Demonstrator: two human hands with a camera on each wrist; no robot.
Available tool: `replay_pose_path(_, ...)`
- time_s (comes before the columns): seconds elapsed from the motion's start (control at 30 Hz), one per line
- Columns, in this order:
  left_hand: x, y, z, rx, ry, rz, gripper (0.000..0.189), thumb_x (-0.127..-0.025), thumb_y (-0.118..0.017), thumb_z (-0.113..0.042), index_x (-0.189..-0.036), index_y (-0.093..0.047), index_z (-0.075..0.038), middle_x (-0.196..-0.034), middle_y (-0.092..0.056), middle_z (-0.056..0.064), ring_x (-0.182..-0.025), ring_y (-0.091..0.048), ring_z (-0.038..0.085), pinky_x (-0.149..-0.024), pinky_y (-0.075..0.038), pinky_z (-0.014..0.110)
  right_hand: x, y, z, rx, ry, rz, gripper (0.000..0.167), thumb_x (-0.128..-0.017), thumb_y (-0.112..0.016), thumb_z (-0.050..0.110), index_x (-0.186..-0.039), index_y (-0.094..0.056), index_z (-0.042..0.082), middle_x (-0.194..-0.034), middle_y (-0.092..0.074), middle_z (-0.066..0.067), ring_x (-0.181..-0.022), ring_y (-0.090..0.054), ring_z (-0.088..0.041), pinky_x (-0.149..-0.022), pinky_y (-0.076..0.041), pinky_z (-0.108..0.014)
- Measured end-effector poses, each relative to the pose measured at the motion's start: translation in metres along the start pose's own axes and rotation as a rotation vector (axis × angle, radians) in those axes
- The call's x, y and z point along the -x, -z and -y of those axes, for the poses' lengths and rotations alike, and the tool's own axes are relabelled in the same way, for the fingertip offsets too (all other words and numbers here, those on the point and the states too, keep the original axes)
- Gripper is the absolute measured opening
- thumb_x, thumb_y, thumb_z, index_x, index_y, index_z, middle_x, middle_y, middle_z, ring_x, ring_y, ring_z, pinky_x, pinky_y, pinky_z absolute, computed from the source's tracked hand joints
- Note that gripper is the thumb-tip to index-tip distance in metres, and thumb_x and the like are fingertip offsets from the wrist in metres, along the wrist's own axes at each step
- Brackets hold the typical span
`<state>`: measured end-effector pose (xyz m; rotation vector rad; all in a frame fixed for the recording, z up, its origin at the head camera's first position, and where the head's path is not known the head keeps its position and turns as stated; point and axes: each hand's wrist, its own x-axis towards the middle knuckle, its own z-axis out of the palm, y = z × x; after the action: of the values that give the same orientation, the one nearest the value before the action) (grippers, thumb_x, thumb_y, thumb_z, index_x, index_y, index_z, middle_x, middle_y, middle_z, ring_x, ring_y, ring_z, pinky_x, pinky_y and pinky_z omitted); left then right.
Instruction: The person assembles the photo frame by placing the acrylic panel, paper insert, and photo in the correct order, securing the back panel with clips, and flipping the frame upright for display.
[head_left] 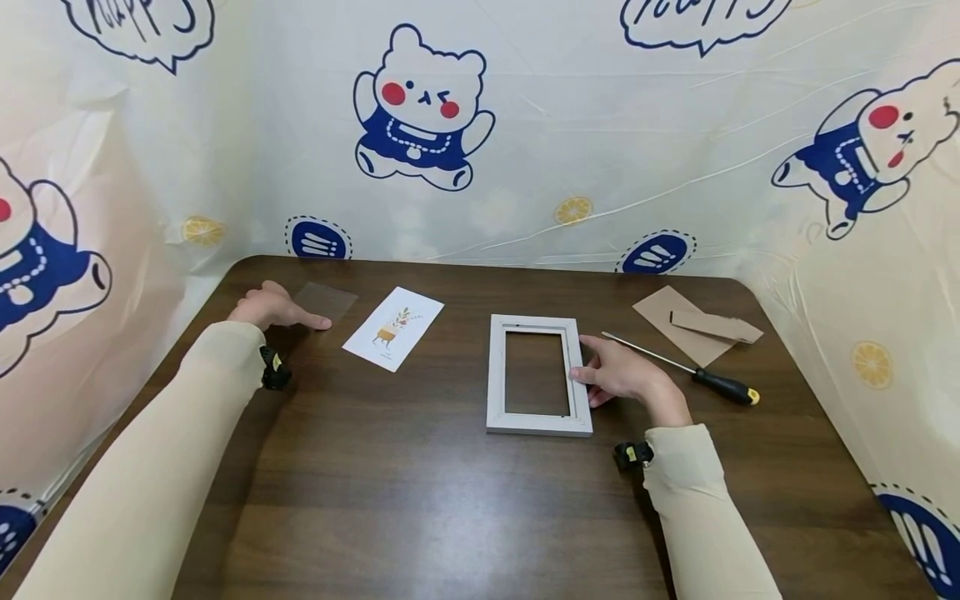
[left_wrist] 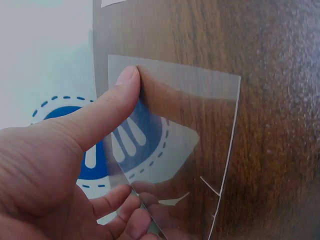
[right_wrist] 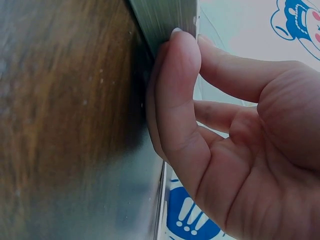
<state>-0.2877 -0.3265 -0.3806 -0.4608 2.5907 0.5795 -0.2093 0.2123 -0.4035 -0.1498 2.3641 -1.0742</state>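
Note:
At the table's far left, my left hand [head_left: 273, 308] holds a clear plastic sheet [head_left: 326, 300]. In the left wrist view its thumb lies on the sheet's face, and curled fingers meet the edge of the sheet [left_wrist: 210, 120]. A white card with a printed plant picture [head_left: 393, 329] lies just right of the sheet. Right of the middle is a white picture frame [head_left: 497, 375] with an open centre. My right hand [head_left: 618, 371] grips the frame's right side, thumb on the face and fingers at the outer edge. The right wrist view shows fingertips against the frame's edge [right_wrist: 172, 17].
A screwdriver [head_left: 723, 386] with a black and yellow handle lies right of the right hand. Behind it are a brown backing board [head_left: 667, 312] and a folded brown strip [head_left: 712, 325]. A patterned sheet [head_left: 525, 150] hangs around the brown table [head_left: 375, 492].

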Motion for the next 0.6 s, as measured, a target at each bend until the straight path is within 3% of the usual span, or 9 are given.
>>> replay_pose_path(0.23, -0.014, 0.002, 0.005, 0.052, 0.022, 0.067, 0.135, -0.093, -0.079, -0.05, -0.15, 0.018, 0.024, -0.156, -0.006, 0.053, -0.146, -0.022, 0.063, -0.121, -0.03, 0.066, -0.001, 0.0, 0.001, 0.002, -0.007, 0.0, 0.077, -0.107, -0.066, 0.013, -0.167, -0.021, -0.001, -0.106, -0.059, -0.021, -0.071, -0.068, -0.021, -0.068, -0.063, -0.036)
replay_pose_path(0.43, -0.018, 0.006, 0.008, 0.052, 0.021, 0.124, 0.137, -0.095, -0.077, -0.051, -0.148, 0.026, 0.024, -0.157, 0.003, 0.052, -0.148, -0.015, 0.063, -0.123, -0.025, 0.065, -0.002, 0.0, 0.0, -0.002, -0.009, 0.005, 0.078, -0.106, -0.066, 0.013, -0.167, -0.02, -0.001, -0.106, -0.059, -0.021, -0.072, -0.068, -0.021, -0.069, -0.063, -0.036)
replay_pose_path(0.6, -0.019, 0.009, 0.01, 0.017, -0.012, 0.133, 0.13, -0.095, -0.076, -0.051, -0.151, 0.01, 0.028, -0.157, -0.005, 0.052, -0.147, -0.018, 0.064, -0.121, -0.028, 0.066, -0.002, 0.0, 0.0, 0.006, -0.015, -0.001, 0.078, -0.106, -0.067, 0.015, -0.168, -0.021, -0.001, -0.107, -0.058, -0.021, -0.072, -0.068, -0.021, -0.069, -0.063, -0.036)
